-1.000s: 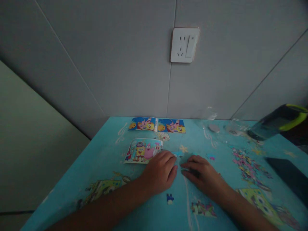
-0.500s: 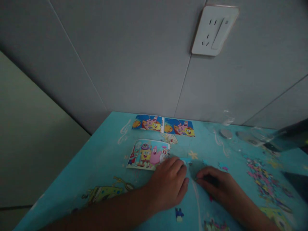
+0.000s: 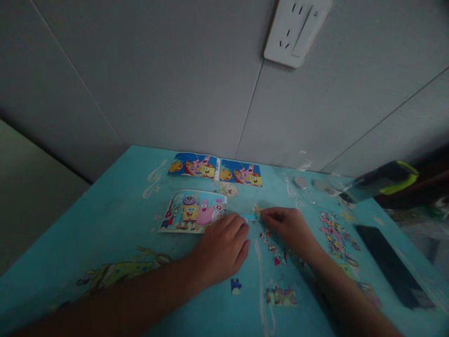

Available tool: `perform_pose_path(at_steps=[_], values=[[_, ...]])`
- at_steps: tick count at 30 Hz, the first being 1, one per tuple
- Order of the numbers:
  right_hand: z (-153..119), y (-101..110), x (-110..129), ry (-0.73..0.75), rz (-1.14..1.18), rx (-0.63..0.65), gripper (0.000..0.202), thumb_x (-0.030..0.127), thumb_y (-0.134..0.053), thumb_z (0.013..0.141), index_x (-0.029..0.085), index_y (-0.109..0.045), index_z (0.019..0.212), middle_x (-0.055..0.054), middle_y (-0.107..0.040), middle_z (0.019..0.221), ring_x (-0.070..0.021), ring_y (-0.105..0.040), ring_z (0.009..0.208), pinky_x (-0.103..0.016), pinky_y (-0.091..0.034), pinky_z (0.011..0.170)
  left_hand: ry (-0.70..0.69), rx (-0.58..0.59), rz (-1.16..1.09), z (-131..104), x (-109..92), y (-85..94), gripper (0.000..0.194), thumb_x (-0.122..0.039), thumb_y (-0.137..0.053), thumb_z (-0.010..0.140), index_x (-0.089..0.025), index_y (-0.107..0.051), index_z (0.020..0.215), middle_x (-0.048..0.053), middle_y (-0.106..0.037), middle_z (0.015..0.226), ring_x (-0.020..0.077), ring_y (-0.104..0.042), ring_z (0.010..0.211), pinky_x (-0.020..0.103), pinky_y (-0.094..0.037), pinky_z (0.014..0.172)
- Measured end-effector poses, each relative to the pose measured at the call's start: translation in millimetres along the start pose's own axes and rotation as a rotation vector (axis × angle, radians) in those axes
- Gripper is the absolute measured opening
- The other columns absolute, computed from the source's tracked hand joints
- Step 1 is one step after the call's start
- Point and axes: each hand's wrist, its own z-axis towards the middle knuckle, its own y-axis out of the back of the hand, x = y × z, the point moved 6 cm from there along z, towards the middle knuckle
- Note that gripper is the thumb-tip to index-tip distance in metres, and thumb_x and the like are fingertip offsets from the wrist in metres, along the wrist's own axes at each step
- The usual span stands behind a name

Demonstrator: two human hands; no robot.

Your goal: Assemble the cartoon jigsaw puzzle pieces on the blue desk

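Observation:
My left hand rests on the cloth with curled fingers, by the lower right corner of a cartoon picture card. Its fingertips are hidden, at the left end of a light-blue strip of puzzle pieces. At the strip's right end, my right hand pinches a small puzzle piece, mostly covered by the thumb and finger. Under and beside the right wrist lie red-and-white puzzle pieces. Closer to me are a dark-blue piece and a joined colourful puzzle section.
A blue picture sheet lies by the wall. To the right are a heap of loose puzzle pieces, a dark flat bar and a clear bottle with a black and yellow-green end. A socket is on the wall.
My right hand has moved toward the back and left, up to the light-blue strip, uncovering red-and-white pieces. My left hand stays by the card. The view has shifted right and down.

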Motion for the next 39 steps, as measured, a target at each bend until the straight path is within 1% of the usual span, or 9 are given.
perform_pose_path(at_steps=[5,11,16,20,25,30,35,39], values=[[-1.7,-4.5,-0.9,0.015,-0.067,-0.043,0.026,0.037,-0.063,0.088,0.019,-0.08,0.095,-0.002,-0.078,0.079,-0.0175,-0.067,0.063,-0.029,-0.051,0.064,-0.004,-0.003,0.006,0.7,0.5,-0.7,0.027,-0.028,-0.047,0.101,-0.014,-0.061,0.119,0.013,-0.062,0.119,0.0297,-0.055,0.117,0.051,-0.051,0.101],[-2.2,-2.6,-0.2,0.045,-0.128,-0.079,0.024,0.037,-0.063,0.088,0.021,-0.081,0.093,-0.002,-0.079,0.082,-0.0193,-0.069,0.068,-0.03,-0.051,0.066,-0.008,-0.004,0.007,0.9,0.4,-0.7,0.026,-0.027,-0.048,0.1,-0.014,-0.062,0.118,0.013,-0.063,0.118,0.0296,-0.055,0.117,0.051,-0.051,0.1],[-3.2,-0.1,-1.5,0.005,-0.15,-0.123,0.024,0.037,-0.064,0.088,0.021,-0.081,0.092,-0.002,-0.078,0.076,-0.0184,-0.067,0.062,-0.03,-0.05,0.064,-0.013,-0.013,0.005,1.2,0.2,0.6,0.026,-0.026,-0.05,0.1,-0.014,-0.062,0.118,0.013,-0.063,0.118,0.0296,-0.056,0.117,0.051,-0.052,0.1],[-5.5,0.7,2.5,-0.009,-0.188,-0.163,0.024,0.038,-0.065,0.087,0.02,-0.081,0.09,-0.003,-0.078,0.079,-0.0195,-0.069,0.064,-0.031,-0.049,0.065,-0.014,-0.003,0.007,2.0,0.0,1.2,0.025,-0.026,-0.049,0.1,-0.014,-0.063,0.117,0.013,-0.063,0.116,0.0288,-0.057,0.115,0.05,-0.052,0.099],[-8.7,0.2,4.7,-0.037,-0.253,-0.173,0.022,0.037,-0.064,0.087,0.022,-0.081,0.088,-0.002,-0.079,0.081,-0.0205,-0.071,0.068,-0.031,-0.048,0.065,-0.017,0.0,0.005,1.7,-0.2,1.5,0.025,-0.025,-0.051,0.099,-0.013,-0.063,0.118,0.013,-0.063,0.116,0.0293,-0.057,0.116,0.05,-0.053,0.099],[-9.0,-0.8,5.8,-0.031,-0.307,-0.181,0.024,0.038,-0.063,0.088,0.022,-0.081,0.087,-0.003,-0.079,0.082,-0.0216,-0.072,0.072,-0.031,-0.047,0.067,-0.028,-0.003,0.014,1.3,-1.0,2.1,0.028,-0.026,-0.048,0.1,-0.011,-0.063,0.118,0.014,-0.063,0.118,0.0297,-0.057,0.115,0.051,-0.053,0.099],[-8.0,-2.1,8.0,-0.023,-0.319,-0.173,0.025,0.039,-0.063,0.088,0.021,-0.081,0.088,-0.003,-0.079,0.082,-0.0215,-0.071,0.073,-0.03,-0.046,0.066,-0.022,0.01,0.017,1.0,-0.8,1.9,0.028,-0.026,-0.046,0.101,-0.012,-0.063,0.119,0.014,-0.063,0.117,0.0299,-0.056,0.116,0.05,-0.052,0.1],[-7.1,-2.7,7.8,-0.036,-0.322,-0.178,0.024,0.039,-0.064,0.087,0.021,-0.079,0.085,-0.004,-0.078,0.077,-0.0207,-0.069,0.069,-0.03,-0.044,0.063,-0.026,0.011,0.015,1.0,-1.4,2.2,0.028,-0.025,-0.046,0.101,-0.011,-0.063,0.119,0.014,-0.063,0.117,0.0298,-0.056,0.115,0.051,-0.052,0.1]])
